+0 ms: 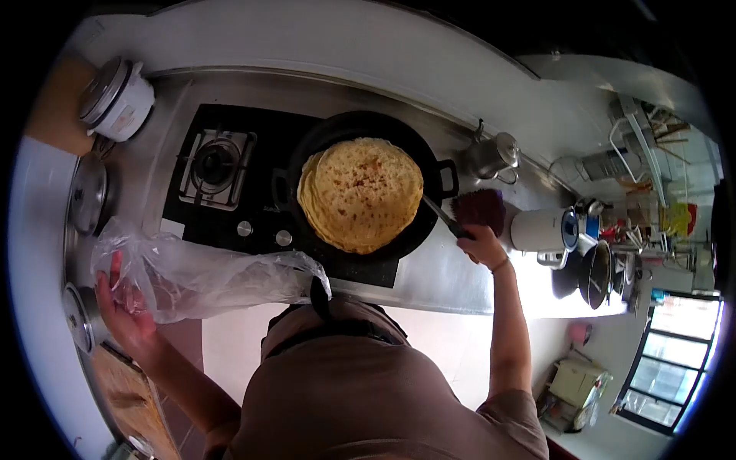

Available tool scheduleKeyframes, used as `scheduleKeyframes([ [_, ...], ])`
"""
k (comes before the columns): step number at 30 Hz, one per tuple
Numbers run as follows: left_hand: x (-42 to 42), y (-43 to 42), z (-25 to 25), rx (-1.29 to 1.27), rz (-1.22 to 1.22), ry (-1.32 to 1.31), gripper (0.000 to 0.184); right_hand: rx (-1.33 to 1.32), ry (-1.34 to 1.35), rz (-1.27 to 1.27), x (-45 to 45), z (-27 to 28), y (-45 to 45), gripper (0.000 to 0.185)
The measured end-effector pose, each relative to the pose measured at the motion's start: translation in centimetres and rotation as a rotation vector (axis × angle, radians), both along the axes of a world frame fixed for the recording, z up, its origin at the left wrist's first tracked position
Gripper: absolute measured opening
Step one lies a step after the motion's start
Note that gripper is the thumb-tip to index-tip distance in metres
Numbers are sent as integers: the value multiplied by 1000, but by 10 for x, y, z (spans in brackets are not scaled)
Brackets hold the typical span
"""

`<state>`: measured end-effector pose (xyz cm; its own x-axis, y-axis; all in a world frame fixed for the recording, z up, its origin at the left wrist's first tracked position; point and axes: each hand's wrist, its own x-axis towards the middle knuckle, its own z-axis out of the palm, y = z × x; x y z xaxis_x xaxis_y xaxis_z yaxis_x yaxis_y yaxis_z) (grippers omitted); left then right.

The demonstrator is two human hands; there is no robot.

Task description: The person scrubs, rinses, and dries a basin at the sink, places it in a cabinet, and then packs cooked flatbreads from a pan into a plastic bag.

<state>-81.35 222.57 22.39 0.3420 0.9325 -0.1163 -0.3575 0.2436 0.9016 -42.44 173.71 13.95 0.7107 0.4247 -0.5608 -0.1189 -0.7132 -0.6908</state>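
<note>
A stack of browned flatbreads (360, 195) lies in a wide black two-handled pan (402, 241) on the stove. My right hand (483, 247) is closed round the dark handle of a spatula (442, 212). The spatula's metal end reaches the right edge of the stack; its tip is hidden there. At the far left, my left hand (129, 307) grips one end of a clear plastic bag (222, 280), with film partly covering the fingers. The bag stretches to the right along the counter's front edge, near the pan, and looks unfilled.
An unlit burner (217, 165) and two knobs are left of the pan. A rice cooker (123, 100) and pot lids (89, 192) stand at the left. To the right are a metal pot (493, 156), a dark red bristled brush (483, 208) and a white kettle (537, 230).
</note>
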Motion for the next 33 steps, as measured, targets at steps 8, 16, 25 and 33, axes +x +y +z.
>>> scheduleKeyframes([
  [8, -32, -28, -12, -9, -210, -146, 37, 89, 34, 62, 25, -26, 8, 20],
  [16, -19, -59, 0, 3, 238, 50, 34, 97, -201, 112, 7, -7, 11, 24],
  [25, -32, -40, -15, -71, 206, -31, 28, -132, -988, 431, -84, 28, 42, 44],
  [33, -23, -15, -17, -113, 109, -27, 33, -327, -1062, 433, -159, 1, 60, 44],
])
